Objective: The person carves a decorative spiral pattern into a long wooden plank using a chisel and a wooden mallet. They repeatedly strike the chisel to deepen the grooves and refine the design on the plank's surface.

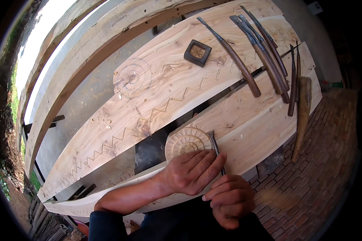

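A wood-carving chisel [215, 145] stands tilted with its metal blade at the right rim of a round carved fan pattern [176, 141]. My left hand [194, 170] lies over the lower part of that carving, its fingers pressed together around the chisel's shaft. Behind it, my right hand [232, 197] is closed in a fist around the tool's handle, which the fingers hide. The carving sits in the near pale wooden board [249, 136], which has curved edges. The left palm covers part of the pattern.
Several chisels [269, 60] and a wooden mallet [303, 108] lie at the right across the boards. A dark square dish [198, 52] rests on the far board [169, 80], which bears zigzag lines and a drawn circle. Curved wooden pieces [88, 52] stand beyond. Brick paving [309, 172] lies below right.
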Tool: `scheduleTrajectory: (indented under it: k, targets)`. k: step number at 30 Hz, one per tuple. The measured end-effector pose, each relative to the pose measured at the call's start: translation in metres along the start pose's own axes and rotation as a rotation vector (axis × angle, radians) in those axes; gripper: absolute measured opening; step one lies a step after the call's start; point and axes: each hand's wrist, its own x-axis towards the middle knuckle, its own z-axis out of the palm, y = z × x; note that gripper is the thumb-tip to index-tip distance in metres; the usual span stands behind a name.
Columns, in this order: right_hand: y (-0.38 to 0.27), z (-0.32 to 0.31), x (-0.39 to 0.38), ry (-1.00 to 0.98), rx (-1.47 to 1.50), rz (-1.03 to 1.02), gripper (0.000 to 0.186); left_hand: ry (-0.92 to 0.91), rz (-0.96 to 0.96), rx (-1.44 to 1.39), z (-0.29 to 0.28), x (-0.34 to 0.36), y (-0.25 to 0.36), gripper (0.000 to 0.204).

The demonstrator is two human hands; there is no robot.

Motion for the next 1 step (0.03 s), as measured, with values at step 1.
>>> scheduleTrajectory:
  k: [1]
  targets:
    - [0.0004, -0.0002, 0.0019, -0.009, 0.002, 0.005, 0.062, -0.003, -0.002, -0.001, 0.0001, -0.0004, -0.0001, 0.035]
